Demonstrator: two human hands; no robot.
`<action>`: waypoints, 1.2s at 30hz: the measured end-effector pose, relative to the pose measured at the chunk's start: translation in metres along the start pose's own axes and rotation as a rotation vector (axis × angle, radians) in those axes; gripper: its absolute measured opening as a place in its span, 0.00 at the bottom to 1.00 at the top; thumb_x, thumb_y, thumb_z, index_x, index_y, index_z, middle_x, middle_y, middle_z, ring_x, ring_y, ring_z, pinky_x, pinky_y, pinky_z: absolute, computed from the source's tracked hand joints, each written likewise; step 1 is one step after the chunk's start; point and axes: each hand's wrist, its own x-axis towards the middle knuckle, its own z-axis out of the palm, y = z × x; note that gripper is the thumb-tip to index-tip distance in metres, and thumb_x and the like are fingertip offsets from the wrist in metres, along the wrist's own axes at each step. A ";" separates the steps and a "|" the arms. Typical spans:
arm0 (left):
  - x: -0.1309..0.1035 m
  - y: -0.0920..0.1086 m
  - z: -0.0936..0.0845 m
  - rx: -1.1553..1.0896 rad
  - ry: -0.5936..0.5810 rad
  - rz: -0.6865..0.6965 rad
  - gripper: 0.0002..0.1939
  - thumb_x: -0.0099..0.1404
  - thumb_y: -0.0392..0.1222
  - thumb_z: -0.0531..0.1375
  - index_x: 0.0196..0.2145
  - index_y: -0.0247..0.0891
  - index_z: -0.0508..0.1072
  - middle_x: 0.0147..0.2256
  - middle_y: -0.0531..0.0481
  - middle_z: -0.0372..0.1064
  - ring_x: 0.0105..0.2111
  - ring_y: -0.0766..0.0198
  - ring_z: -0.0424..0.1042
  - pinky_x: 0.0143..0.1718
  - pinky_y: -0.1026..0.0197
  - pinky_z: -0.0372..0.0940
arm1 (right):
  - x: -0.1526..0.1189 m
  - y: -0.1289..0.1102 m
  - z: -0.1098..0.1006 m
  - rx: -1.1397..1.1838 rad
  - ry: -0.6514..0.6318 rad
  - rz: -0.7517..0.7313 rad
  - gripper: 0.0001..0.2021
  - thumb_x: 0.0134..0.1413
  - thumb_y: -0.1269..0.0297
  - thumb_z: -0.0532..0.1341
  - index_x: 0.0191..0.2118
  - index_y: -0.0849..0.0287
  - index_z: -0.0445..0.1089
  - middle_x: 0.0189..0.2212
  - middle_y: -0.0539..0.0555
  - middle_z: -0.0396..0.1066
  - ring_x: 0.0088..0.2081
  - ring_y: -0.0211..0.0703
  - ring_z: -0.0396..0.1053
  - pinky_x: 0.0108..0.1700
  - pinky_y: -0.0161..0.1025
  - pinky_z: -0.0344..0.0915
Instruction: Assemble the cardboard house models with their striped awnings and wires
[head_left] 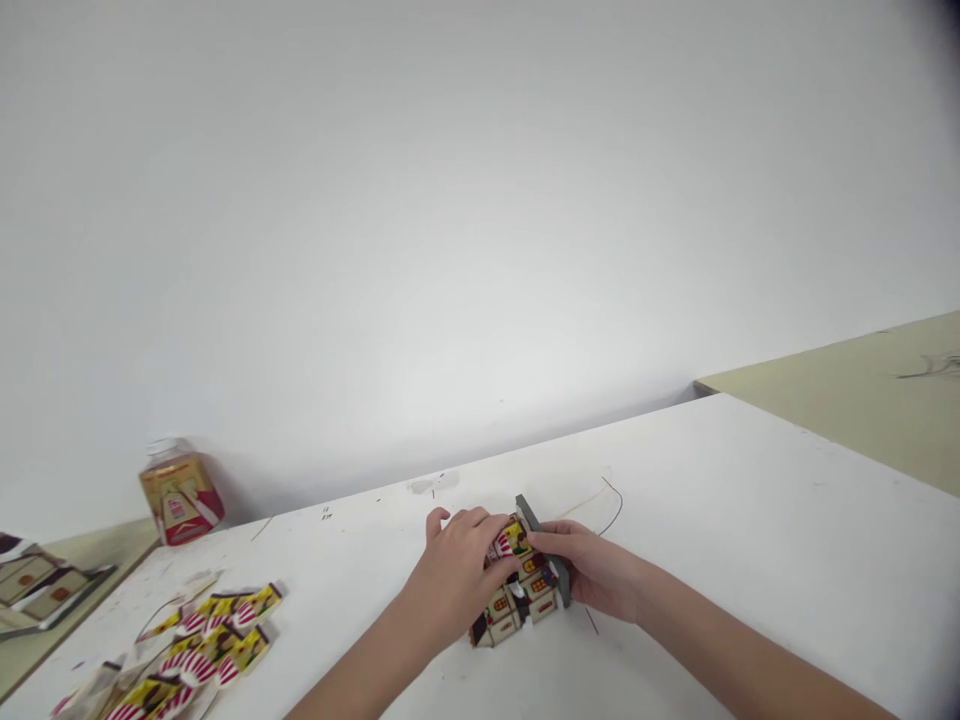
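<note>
A small model house (541, 592) with printed windows and a dark grey base (529, 514) lies tipped on its side on the white table (360, 600). My left hand (466, 570) is over the house, its thumb and fingers pressing a yellow, red and white printed piece (513, 540) to the wall. My right hand (596, 568) grips the grey base from the right, with its thumb at the house's edge. Some of its fingers are hidden behind the base.
More yellow and red-striped pieces (199, 655) with thin strings lie at the lower left. A bottle (180, 495) stands at the back left near the wall. Another model house (45, 585) sits at the far left. A dark wire (619, 508) lies beyond my right hand.
</note>
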 end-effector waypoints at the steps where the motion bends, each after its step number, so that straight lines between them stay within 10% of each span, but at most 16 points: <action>1: 0.000 0.000 0.000 0.002 -0.004 0.002 0.11 0.65 0.45 0.52 0.44 0.47 0.68 0.39 0.51 0.68 0.42 0.57 0.66 0.52 0.44 0.47 | 0.000 0.001 0.000 0.003 0.015 -0.002 0.18 0.45 0.58 0.68 0.41 0.63 0.70 0.39 0.59 0.72 0.39 0.42 0.70 0.42 0.38 0.66; 36: 0.008 -0.007 0.008 0.134 -0.013 0.025 0.11 0.67 0.43 0.48 0.42 0.45 0.69 0.38 0.50 0.69 0.42 0.58 0.68 0.53 0.42 0.46 | 0.006 -0.001 0.011 0.081 0.147 -0.034 0.25 0.30 0.56 0.73 0.37 0.63 0.68 0.30 0.53 0.71 0.32 0.39 0.69 0.37 0.37 0.65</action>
